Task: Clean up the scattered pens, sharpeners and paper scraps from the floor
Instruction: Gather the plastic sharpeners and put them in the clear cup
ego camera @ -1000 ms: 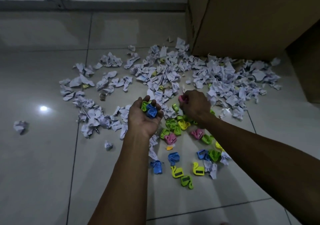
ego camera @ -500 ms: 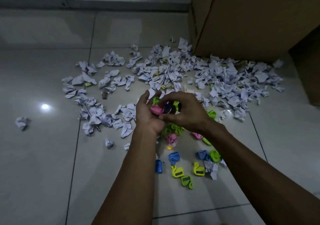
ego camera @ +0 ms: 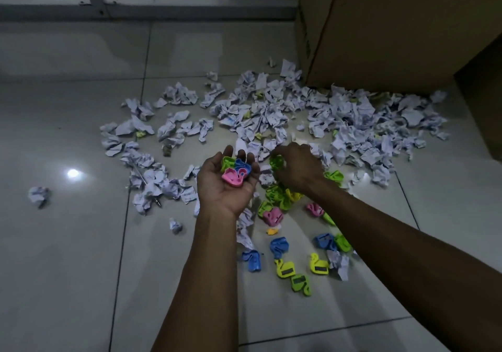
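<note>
Right hand (ego camera: 294, 168) pinches a green sharpener (ego camera: 277, 161) at frame centre, just right of the cupped left hand (ego camera: 226, 186) — palm up, holding collected sharpeners (ego camera: 235, 171).

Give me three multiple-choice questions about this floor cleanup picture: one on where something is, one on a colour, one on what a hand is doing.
1. Where is the cardboard box?
A. upper right
B. lower left
C. centre

2. What colour is the sharpener lying nearest the wrist in the left hand?
A. pink
B. orange
C. black

3. What is the right hand doing?
A. resting flat on bare tile
B. reaching down among the sharpeners
C. gripping the box

Answers: 1 A, the box fills the upper right corner. 2 A, a pink sharpener lies on the palm. 3 B, its fingers touch a green sharpener.
</note>
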`<move>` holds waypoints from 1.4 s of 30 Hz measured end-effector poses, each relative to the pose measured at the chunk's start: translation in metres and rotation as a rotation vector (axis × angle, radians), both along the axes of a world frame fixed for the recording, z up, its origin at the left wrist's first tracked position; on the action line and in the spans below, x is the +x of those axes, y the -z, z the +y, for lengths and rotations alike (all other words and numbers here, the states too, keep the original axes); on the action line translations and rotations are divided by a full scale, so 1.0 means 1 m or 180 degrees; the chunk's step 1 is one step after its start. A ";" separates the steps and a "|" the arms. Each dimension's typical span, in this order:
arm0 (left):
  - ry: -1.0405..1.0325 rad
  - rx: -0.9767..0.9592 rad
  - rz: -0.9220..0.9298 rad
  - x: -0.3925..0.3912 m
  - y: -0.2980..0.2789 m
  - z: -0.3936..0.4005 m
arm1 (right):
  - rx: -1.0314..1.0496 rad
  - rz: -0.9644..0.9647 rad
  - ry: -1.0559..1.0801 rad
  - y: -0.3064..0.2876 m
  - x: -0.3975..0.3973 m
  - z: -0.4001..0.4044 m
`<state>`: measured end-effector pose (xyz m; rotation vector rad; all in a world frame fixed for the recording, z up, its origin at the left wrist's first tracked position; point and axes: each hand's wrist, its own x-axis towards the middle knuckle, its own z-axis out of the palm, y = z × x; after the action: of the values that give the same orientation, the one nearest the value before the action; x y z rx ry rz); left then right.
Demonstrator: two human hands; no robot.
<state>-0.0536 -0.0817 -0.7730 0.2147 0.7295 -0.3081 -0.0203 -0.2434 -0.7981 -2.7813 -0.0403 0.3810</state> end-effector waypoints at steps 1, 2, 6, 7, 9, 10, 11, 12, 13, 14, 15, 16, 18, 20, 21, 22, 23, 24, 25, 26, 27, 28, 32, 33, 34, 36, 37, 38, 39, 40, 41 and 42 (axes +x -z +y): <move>0.0004 0.0020 -0.0006 0.000 -0.001 0.001 | -0.0059 -0.0065 -0.0038 0.002 0.000 0.001; 0.0005 0.0031 -0.0004 0.000 -0.001 0.002 | -0.0101 -0.0139 -0.0080 0.004 0.000 0.000; 0.0025 0.0072 0.0033 0.000 -0.002 0.002 | 0.0418 -0.0248 0.0220 0.009 -0.001 -0.006; 0.0034 0.0096 0.0045 0.000 -0.002 0.002 | 0.0700 -0.0301 0.0408 0.006 -0.002 -0.007; 0.0065 0.0190 0.0071 0.000 -0.001 0.000 | 0.1326 -0.0582 0.0625 -0.007 -0.008 -0.006; 0.0080 0.0240 0.0086 0.001 -0.001 -0.001 | 0.1687 -0.0708 0.0657 -0.017 -0.013 -0.002; 0.0093 0.0263 0.0104 0.001 0.001 -0.003 | 0.2027 -0.0773 0.0653 -0.028 -0.020 0.003; 0.0111 0.0250 0.0106 0.000 0.001 -0.004 | 0.2301 -0.0791 0.0603 -0.039 -0.027 0.010; 0.0147 0.0211 0.0089 0.000 0.001 -0.005 | 0.2470 -0.0782 0.0512 -0.048 -0.035 0.017; 0.0209 0.0124 0.0034 -0.002 0.002 -0.007 | 0.2554 -0.0756 0.0395 -0.054 -0.042 0.025; 0.0287 0.0032 -0.0049 -0.003 0.003 -0.009 | 0.2566 -0.0748 0.0264 -0.058 -0.048 0.032; 0.0361 -0.0045 -0.0150 -0.006 0.003 -0.011 | 0.2509 -0.0772 0.0127 -0.059 -0.053 0.038; 0.0408 -0.0088 -0.0337 -0.009 0.005 -0.014 | 0.2238 -0.0855 -0.0107 -0.056 -0.059 0.046; 0.0368 -0.0130 -0.0502 -0.010 0.008 -0.014 | 0.2059 -0.0899 -0.0225 -0.052 -0.061 0.048; 0.0357 -0.0185 -0.0576 -0.011 0.009 -0.014 | 0.2000 -0.0947 -0.0295 -0.051 -0.061 0.047; 0.0365 -0.0236 -0.0635 -0.011 0.009 -0.013 | 0.1913 -0.1008 -0.0395 -0.050 -0.061 0.045; 0.0380 -0.0267 -0.0685 -0.012 0.010 -0.012 | 0.1808 -0.1072 -0.0505 -0.050 -0.062 0.043; 0.0404 -0.0273 -0.0718 -0.012 0.011 -0.011 | 0.1770 -0.1136 -0.0563 -0.050 -0.064 0.040; 0.0421 -0.0281 -0.0724 -0.012 0.012 -0.011 | 0.1832 -0.1216 -0.0525 -0.051 -0.066 0.038; 0.0417 -0.0335 -0.0705 -0.012 0.012 -0.011 | 0.1964 -0.1333 -0.0371 -0.051 -0.067 0.035; 0.0382 -0.0459 -0.0655 -0.012 0.012 -0.011 | 0.2095 -0.1479 -0.0107 -0.052 -0.068 0.030; 0.0331 -0.0573 -0.0572 -0.013 0.011 -0.012 | 0.2164 -0.1607 0.0248 -0.050 -0.067 0.024; 0.0248 -0.0491 -0.0307 -0.014 0.007 -0.012 | 0.1475 -0.1211 0.1425 -0.023 -0.054 -0.020; 0.0290 -0.0436 -0.0298 -0.014 0.007 -0.011 | 0.1233 -0.0985 0.1450 -0.014 -0.051 -0.030; 0.0339 -0.0404 -0.0307 -0.015 0.006 -0.011 | 0.1062 -0.0786 0.1406 -0.007 -0.049 -0.037; 0.0378 -0.0389 -0.0357 -0.017 0.005 -0.010 | 0.0738 -0.0536 0.1157 0.001 -0.042 -0.044; 0.0360 -0.0398 -0.0379 -0.018 0.004 -0.010 | 0.0522 -0.0446 0.0971 0.003 -0.038 -0.044; 0.0323 -0.0422 -0.0408 -0.019 0.004 -0.010 | 0.0305 -0.0322 0.0800 0.004 -0.034 -0.044; 0.0282 -0.0475 -0.0434 -0.020 0.003 -0.010 | 0.0128 -0.0193 0.0671 0.005 -0.030 -0.043; 0.0242 -0.0547 -0.0449 -0.021 0.003 -0.010 | 0.0003 -0.0090 0.0592 0.005 -0.027 -0.043; 0.0222 -0.0630 -0.0457 -0.021 0.003 -0.010 | -0.0074 -0.0007 0.0556 0.005 -0.024 -0.044; 0.0221 -0.0713 -0.0468 -0.022 0.003 -0.010 | -0.0120 0.0055 0.0541 0.005 -0.022 -0.046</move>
<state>-0.0751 -0.0914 -0.7758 0.0495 0.5379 -0.4326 -0.0425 -0.2889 -0.8026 -2.7914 0.2081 0.3657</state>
